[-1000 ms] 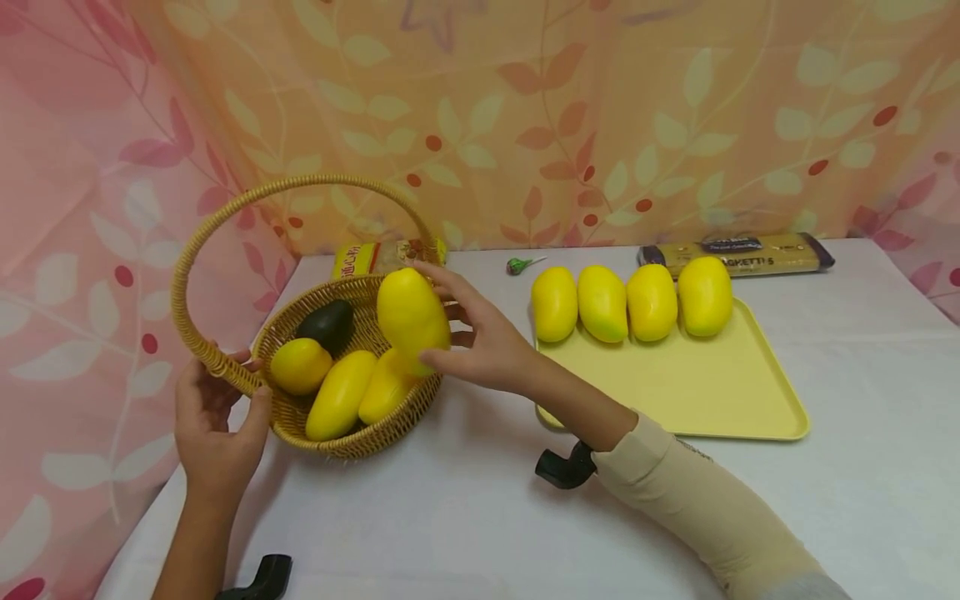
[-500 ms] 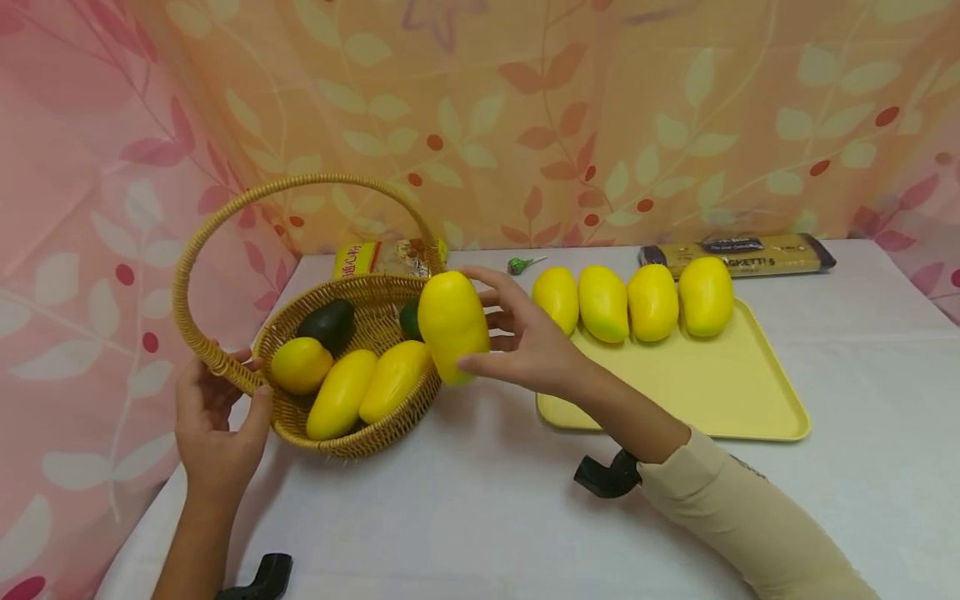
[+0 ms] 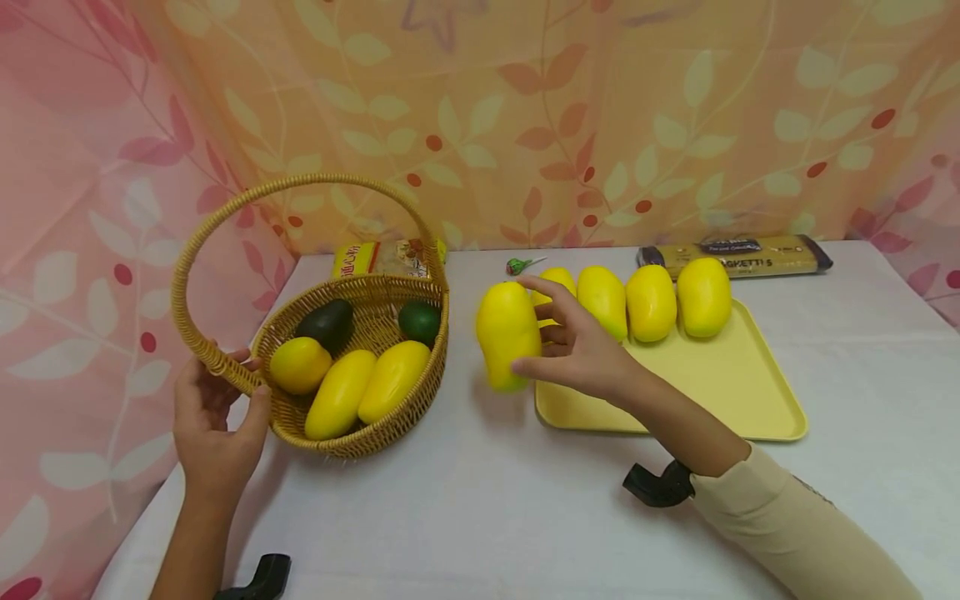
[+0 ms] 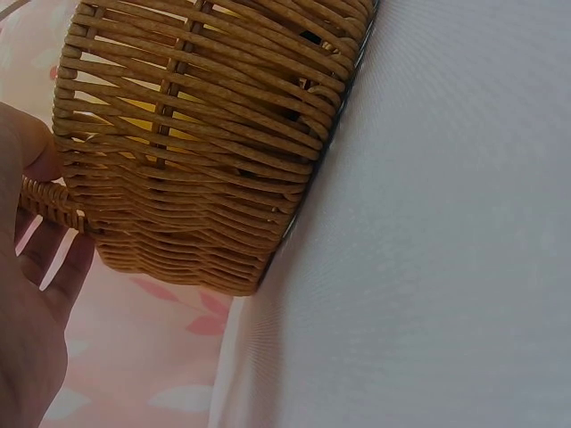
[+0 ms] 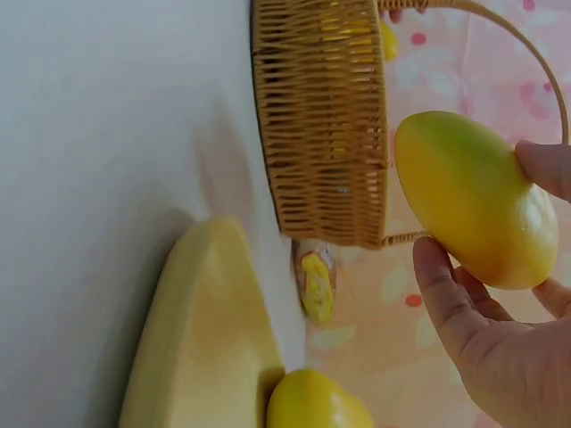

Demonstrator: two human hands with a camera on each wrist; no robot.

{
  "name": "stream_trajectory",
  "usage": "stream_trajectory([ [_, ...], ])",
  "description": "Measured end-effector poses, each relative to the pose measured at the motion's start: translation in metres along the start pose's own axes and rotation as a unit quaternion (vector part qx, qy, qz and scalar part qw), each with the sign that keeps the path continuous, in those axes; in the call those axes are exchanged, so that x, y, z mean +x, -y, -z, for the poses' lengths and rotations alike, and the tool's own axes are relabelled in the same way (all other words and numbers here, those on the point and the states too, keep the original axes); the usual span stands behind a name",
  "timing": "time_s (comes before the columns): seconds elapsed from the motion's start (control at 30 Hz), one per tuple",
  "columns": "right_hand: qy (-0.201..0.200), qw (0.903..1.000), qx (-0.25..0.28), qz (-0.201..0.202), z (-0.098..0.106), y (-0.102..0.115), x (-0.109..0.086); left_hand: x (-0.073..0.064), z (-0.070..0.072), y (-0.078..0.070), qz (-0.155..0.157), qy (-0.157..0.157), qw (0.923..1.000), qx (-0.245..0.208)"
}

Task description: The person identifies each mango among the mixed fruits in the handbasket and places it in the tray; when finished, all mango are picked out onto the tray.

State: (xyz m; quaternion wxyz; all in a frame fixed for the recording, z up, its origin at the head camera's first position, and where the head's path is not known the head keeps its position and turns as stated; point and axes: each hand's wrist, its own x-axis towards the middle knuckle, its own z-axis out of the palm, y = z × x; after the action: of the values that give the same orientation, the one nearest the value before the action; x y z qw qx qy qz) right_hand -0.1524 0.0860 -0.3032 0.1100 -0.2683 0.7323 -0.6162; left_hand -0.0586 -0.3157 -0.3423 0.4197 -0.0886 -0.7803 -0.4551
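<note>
Right hand (image 3: 581,350) and thumb were parted about as wide as a mango (image 3: 507,333), which they gripped from the side, thumb on one face and fingertips on the other. That mango was held clear of the white tablecloth (image 3: 465,517), more or less upright, between the basket and the tray; the right wrist view showed a green patch on its yellow skin.

Inside the wicker basket (image 3: 352,450) lay five fruits: a dark, almost black one (image 3: 327,323) toward the back, a round orange-yellow one (image 3: 300,365) just in front of it, two long yellow mangoes (image 3: 367,387) side by side at the near wall, and a green one (image 3: 418,321) against the right wall. A tall handle (image 3: 187,308) arched over them.

On the pale yellow tray (image 3: 690,392), four more mangoes (image 3: 651,304) stood in a row along the far edge, the leftmost partly hidden by the right hand's fingers.

Left hand (image 3: 221,425) was curled about the basket's rim at the foot of the handle, its thumb and fingers on opposite sides.

Beyond the tray lay a spaghetti packet (image 3: 757,264), with a lollipop (image 3: 517,267) to the left of it. Another packet (image 3: 356,260), yellow and red, sat behind the basket, partly covered by it.
</note>
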Motion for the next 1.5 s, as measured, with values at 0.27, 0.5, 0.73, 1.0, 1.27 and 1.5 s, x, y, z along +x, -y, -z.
stream_trajectory([
  [0.27,0.002,0.9936,-0.047,-0.103,0.024,-0.015,-0.014,0.002,-0.004,-0.015,-0.009,0.000,0.9998,-0.015],
  [0.5,0.032,0.9802,-0.077,-0.180,0.040,-0.021,-0.025,0.001,-0.001,-0.004,-0.006,-0.001,0.9999,-0.011],
  [0.73,0.056,0.9712,-0.079,-0.218,0.043,-0.030,-0.031,0.002,-0.001,-0.002,-0.009,0.001,0.9999,0.007],
  [1.0,0.060,0.9662,-0.092,-0.233,0.045,-0.032,-0.031,0.002,-0.004,-0.015,-0.005,0.001,0.9999,-0.011],
  [1.27,0.061,0.9644,-0.083,-0.243,0.050,-0.034,-0.032,0.002,-0.004,-0.020,-0.007,0.003,0.9999,-0.011],
  [1.5,0.061,0.9665,-0.057,-0.243,0.049,-0.037,-0.032,0.002,-0.003,-0.014,-0.003,0.002,1.0000,-0.009],
])
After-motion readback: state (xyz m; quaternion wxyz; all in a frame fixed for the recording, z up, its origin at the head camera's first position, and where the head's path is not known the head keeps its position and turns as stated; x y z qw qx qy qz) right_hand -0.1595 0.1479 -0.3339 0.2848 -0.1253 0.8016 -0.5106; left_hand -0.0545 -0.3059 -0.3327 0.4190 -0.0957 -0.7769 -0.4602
